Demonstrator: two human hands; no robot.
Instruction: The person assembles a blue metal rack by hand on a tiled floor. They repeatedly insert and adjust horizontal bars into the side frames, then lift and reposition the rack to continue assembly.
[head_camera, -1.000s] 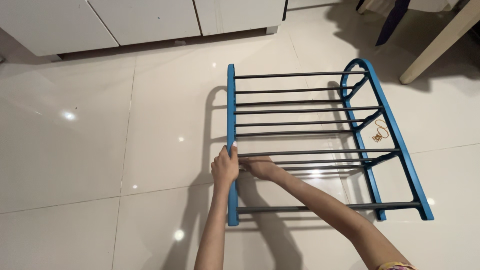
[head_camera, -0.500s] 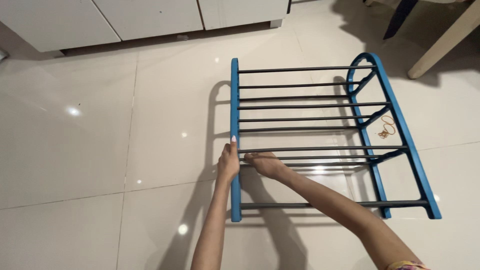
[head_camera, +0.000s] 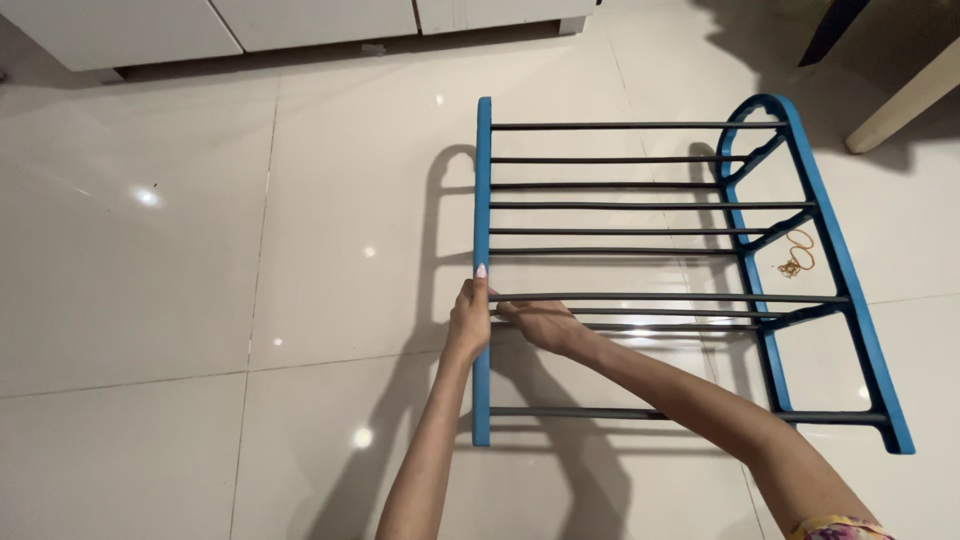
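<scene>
Blue rack (head_camera: 845, 270) with grey rods, centre-right of frame, lying on pale tiled floor (head_camera: 150, 300); now nearer the frame's top than a second ago, grips unchanged, so work stays at the same joint. Two side frames, about ten rods. Left hand (head_camera: 470, 320) wrapped around left side frame (head_camera: 483, 180). Right hand (head_camera: 540, 322) curled over a rod (head_camera: 680, 298). Rubber bands (head_camera: 797, 254), number unclear.

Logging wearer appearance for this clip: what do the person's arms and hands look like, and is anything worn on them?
Both forearms are bare, with no watch, bracelet or glove in view. The left hand shows a pale, light-painted thumbnail. The right hand shows no ring that I can make out. Near the right arm's upper end, at the frame's bottom edge, a floral patterned sleeve in yellow and pink begins.
</scene>
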